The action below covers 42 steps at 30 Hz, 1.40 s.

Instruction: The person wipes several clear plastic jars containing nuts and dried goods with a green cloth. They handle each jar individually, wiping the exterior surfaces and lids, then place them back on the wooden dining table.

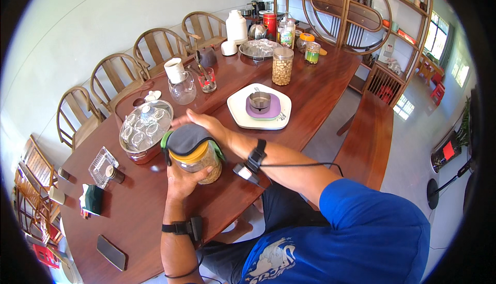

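My left hand point(184, 179) grips the lower side of a clear jar point(211, 171) with a yellow screw lid point(190, 155). Pale brown contents, too blurred to name, show through its wall. A grey cloth point(190, 138) with green parts hangs over the lid and down the jar's sides. Behind the jar, my right hand point(209, 123) reaches across with thumb and fingers spread. The jar and cloth hide part of its palm, so any contact there is unclear. Both wrists wear black straps with small devices.
A round tray of upturned glasses point(145, 127) stands just beyond my hands. To the right are a white hexagonal board point(238, 107) with a metal ashtray-like bowl point(259, 102) and a jar of nuts point(282, 67). A phone point(111, 252) lies near the table's edge.
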Tool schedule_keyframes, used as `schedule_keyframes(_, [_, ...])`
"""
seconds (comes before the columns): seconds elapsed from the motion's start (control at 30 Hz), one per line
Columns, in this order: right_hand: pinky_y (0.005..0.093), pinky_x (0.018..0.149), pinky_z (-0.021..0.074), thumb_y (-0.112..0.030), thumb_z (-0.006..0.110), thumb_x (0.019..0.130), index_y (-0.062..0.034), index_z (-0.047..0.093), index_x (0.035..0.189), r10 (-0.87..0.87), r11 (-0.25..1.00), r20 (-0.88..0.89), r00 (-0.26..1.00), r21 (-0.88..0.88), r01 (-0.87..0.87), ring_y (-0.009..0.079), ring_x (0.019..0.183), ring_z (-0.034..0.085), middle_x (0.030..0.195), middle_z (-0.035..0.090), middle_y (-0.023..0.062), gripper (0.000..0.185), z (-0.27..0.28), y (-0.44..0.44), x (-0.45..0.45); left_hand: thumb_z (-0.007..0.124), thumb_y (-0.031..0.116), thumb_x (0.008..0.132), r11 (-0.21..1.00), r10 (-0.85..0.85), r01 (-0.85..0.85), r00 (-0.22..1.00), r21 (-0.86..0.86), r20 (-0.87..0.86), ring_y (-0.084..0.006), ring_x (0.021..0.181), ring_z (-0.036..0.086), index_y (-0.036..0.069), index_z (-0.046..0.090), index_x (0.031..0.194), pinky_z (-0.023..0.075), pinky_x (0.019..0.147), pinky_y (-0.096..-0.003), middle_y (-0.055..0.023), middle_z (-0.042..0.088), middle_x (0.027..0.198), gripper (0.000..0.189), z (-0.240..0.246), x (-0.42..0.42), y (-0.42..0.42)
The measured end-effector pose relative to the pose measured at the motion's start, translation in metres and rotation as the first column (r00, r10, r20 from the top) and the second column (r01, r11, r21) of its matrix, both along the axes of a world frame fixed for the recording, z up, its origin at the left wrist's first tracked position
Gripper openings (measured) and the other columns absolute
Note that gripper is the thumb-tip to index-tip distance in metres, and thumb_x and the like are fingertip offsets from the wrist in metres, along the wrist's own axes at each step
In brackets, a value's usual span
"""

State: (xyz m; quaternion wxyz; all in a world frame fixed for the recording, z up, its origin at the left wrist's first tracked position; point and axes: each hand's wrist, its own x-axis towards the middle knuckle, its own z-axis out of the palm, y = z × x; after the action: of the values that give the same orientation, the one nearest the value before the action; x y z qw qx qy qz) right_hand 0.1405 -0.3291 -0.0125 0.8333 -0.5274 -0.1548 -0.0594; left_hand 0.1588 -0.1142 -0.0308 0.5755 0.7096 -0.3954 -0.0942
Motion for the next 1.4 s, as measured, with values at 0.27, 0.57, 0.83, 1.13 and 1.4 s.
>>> schedule_keyframes(0.27, [0.0469,0.111,0.0461,-0.043,0.035,0.12,0.0024,0.058,0.143,-0.587,0.691,0.122,0.8,-0.44,0.574,0.0403,0.126,0.063,0.133,0.068,0.025,0.056,-0.07,0.078,-0.063,0.087,0.027,0.094,0.913,-0.153,-0.063,0.863,-0.403,-0.482,-0.0208,0.108,0.071,-0.004,0.065,0.132,0.0575,0.099,-0.0386,-0.0108,0.074,0.123,0.054,-0.008,0.016,0.007])
schedule_keyframes(0.57, [0.0681,0.124,0.0272,-0.029,0.072,0.095,0.0116,0.042,0.154,-0.306,-0.095,0.71,0.634,-0.686,0.721,0.0689,0.145,0.032,0.159,0.029,0.05,0.078,-0.003,0.116,-0.1,0.054,0.063,0.111,0.921,-0.138,-0.051,0.884,-0.386,-0.447,-0.0177,0.115,0.069,-0.003,0.062,0.143,0.0553,0.102,-0.0348,-0.0103,0.073,0.13,0.073,0.002,0.013,0.014])
schedule_keyframes(0.83, [0.0468,0.119,0.043,-0.037,0.069,0.107,0.0113,0.031,0.162,-0.385,0.394,0.614,0.69,-0.567,0.724,0.0422,0.139,0.055,0.153,0.051,0.0321,0.082,0.058,0.09,-0.038,0.047,0.051,0.117,0.86,-0.206,-0.108,0.821,-0.499,-0.532,-0.019,0.127,0.067,0.0,0.055,0.155,0.0567,0.108,-0.0384,-0.0117,0.067,0.145,0.064,0.005,0.008,0.011])
schedule_keyframes(1.13, [0.0333,0.097,0.0608,-0.047,0.037,0.12,0.0004,0.067,0.138,-0.138,0.99,-0.213,0.967,-0.033,0.134,0.0176,0.106,0.074,0.125,0.076,0.0104,0.059,0.021,0.067,-0.028,0.051,0.07,0.108,0.503,-0.667,-0.059,0.608,-0.862,-0.431,-0.0292,0.129,0.068,0.001,0.044,0.16,0.0563,0.111,-0.0453,-0.0175,0.064,0.147,0.087,0.024,0.0,0.019])
schedule_keyframes(1.4, [0.0347,0.104,0.0521,-0.028,0.035,0.12,0.0059,0.063,0.14,-0.398,0.751,0.272,0.876,-0.452,0.481,0.0229,0.114,0.07,0.125,0.075,0.0144,0.048,0.0,0.088,-0.073,0.052,0.065,0.11,0.522,-0.594,-0.128,0.655,-0.844,-0.467,-0.0281,0.119,0.073,0.001,0.049,0.155,0.0598,0.105,-0.0426,-0.0159,0.069,0.139,0.078,0.017,0.021,0.028])
